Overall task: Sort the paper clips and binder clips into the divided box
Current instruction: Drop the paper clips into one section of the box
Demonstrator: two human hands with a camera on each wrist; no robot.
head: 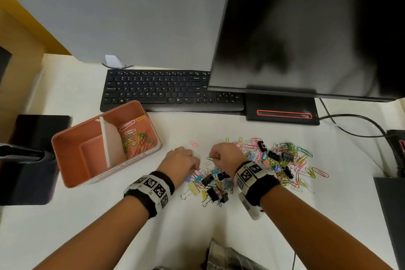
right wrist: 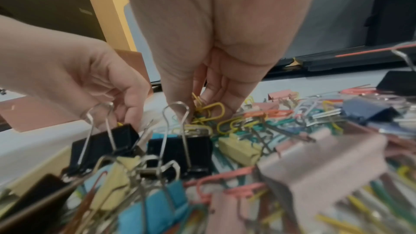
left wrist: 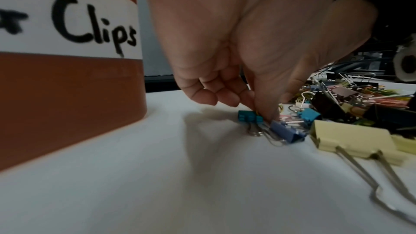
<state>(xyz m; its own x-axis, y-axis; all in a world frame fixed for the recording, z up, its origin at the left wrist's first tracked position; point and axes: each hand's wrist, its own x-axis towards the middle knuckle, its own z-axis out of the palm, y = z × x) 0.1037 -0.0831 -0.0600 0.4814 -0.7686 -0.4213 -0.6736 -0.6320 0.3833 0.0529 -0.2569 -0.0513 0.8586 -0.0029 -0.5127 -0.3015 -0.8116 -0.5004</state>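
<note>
A: Which step is this?
B: Picking. The divided box holds paper clips in its right compartment only; the mixed pile lies right of it on the desk.
A: And the hands?
B: Right hand pinches yellow paper clips; left hand, fingers curled, pinches something small at the pile's edge (I cannot tell what). Next, probably, carry them boxward.

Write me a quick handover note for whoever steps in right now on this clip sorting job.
Left hand: fingers pinched at the near left edge of the pile; what it grips is unclear.
Right hand: holding a few paper clips, yellow among them.
Divided box stands left of the pile.
Done: some paper clips in its right compartment; left compartment shows nothing.
Left: most paper clips and all visible binder clips still mixed on the desk.
</note>
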